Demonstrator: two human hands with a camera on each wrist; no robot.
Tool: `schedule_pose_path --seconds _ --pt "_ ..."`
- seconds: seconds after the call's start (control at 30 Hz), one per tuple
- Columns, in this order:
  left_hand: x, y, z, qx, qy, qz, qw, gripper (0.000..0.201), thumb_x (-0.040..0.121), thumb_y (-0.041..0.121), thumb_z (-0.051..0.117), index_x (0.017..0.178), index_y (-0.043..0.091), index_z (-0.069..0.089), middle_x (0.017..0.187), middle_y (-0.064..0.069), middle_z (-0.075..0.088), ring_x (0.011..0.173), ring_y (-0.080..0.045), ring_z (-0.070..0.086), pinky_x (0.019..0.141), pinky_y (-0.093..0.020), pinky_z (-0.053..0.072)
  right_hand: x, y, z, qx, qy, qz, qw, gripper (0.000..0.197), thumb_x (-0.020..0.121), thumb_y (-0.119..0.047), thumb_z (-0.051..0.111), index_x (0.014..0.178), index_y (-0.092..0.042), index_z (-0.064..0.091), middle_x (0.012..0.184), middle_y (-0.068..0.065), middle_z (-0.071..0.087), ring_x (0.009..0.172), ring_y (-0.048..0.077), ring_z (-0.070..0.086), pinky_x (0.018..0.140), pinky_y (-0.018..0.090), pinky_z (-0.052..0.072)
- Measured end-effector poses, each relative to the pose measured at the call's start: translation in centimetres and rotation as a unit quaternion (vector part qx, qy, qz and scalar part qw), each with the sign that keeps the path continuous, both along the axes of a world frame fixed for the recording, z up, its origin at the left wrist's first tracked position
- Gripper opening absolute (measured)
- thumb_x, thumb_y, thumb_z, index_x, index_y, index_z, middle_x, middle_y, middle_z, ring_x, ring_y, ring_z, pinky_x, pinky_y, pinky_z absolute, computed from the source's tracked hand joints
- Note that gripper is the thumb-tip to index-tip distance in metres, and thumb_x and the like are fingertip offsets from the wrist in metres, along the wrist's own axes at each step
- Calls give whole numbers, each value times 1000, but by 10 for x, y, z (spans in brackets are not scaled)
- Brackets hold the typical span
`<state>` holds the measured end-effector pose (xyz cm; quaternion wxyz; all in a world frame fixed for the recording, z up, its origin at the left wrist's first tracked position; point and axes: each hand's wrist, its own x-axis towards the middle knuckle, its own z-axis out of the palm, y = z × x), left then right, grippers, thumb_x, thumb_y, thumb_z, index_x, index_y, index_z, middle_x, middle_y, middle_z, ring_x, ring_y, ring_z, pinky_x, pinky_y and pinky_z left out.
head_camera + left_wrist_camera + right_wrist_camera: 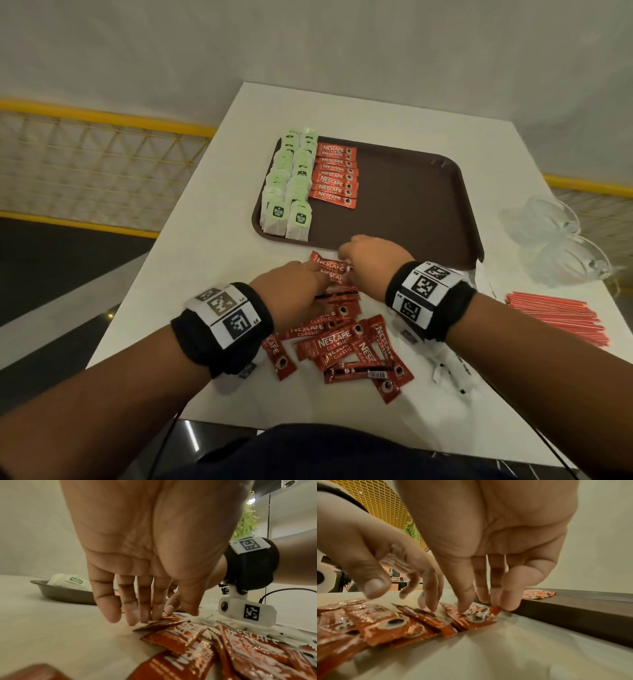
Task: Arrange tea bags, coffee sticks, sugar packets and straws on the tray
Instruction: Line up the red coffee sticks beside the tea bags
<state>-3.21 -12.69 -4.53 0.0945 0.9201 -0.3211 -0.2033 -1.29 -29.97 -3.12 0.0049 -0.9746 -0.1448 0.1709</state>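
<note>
A brown tray (411,205) holds two columns of green tea bags (289,185) on its left and a row of red coffee sticks (335,176) beside them. Just in front of the tray lie two loose coffee sticks (330,269) side by side on the white table. My right hand (346,255) pinches their right end (476,616), thumb on top and fingers at the far edge. The straight fingers of my left hand (308,277) rest on their left end (163,617), its thumb lifted. A loose pile of coffee sticks (346,342) lies under my wrists.
Red straws (558,317) lie in a bundle at the right, with white sugar packets (448,370) under my right forearm. Clear plastic bags (555,236) sit at the table's right edge. The tray's middle and right are bare. A yellow railing runs beyond the table's left edge.
</note>
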Motion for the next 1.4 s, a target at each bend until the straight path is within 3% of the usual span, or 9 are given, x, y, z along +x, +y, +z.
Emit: schedule_pose_path --seconds 0.13,0.33,0.63,0.73,0.87,1.0,1.13,1.23,1.4 --pt "-4 -3 1 48 -4 -8 999 50 86 47 67 128 21 55 120 -1 52 106 -21 52 90 -39 49 1 2 2 -41 31 11 999 29 95 -31 58 119 -15 58 116 6 58 104 24 59 80 32 45" --pt "-6 -8 1 47 -10 18 999 40 88 33 68 123 18 56 120 -4 56 101 -24 58 81 -36 50 1 5 5 -27 31 -2 999 27 94 -25 58 118 -14 58 114 6 62 104 24 60 81 31 45" --pt "-2 -9 -4 14 18 24 999 35 88 30 67 117 14 57 120 -8 57 101 -24 58 88 -35 50 0 3 2 -9 35 -21 999 13 88 -25 61 95 -15 64 92 3 66 81 19 62 66 29 47" --pt "-3 -11 -3 -8 34 44 998 31 92 23 62 119 14 51 117 -8 60 99 -24 59 81 -32 48 1 -2 4 30 44 -45 998 10 86 -25 63 87 -16 65 85 2 67 77 18 63 69 31 52" --pt "1 -8 0 -21 41 55 997 28 95 21 56 123 16 55 118 -6 63 101 -23 60 84 -34 49 5 -16 14 108 31 -74 991 5 86 -22 64 87 -18 65 83 -3 66 79 16 64 73 32 53" --pt "9 2 9 -66 64 80 993 15 100 22 47 101 11 56 105 -9 63 87 -22 57 74 -32 44 10 -31 25 213 17 -110 971 2 89 -19 64 91 -19 64 82 -5 68 75 11 65 71 28 51" --pt "20 20 19 -242 184 237 923 23 103 28 44 110 12 58 95 -1 60 74 -10 59 64 -25 45 16 -43 31 287 -1 -122 950 3 92 -18 61 90 -15 62 86 4 67 76 18 65 69 32 54" --pt "30 21 24 -349 196 343 850 17 102 22 40 101 16 56 88 1 58 70 -10 58 61 -24 43 13 -41 35 395 96 -162 899 9 96 -17 58 100 -9 61 97 16 67 82 26 69 66 33 60" --pt "41 5 30 -498 234 398 734 18 101 13 40 112 12 55 98 -10 67 79 -16 63 62 -26 47 15 -27 32 483 160 -184 841 16 95 -14 59 108 -3 61 113 27 62 95 38 67 62 28 59"
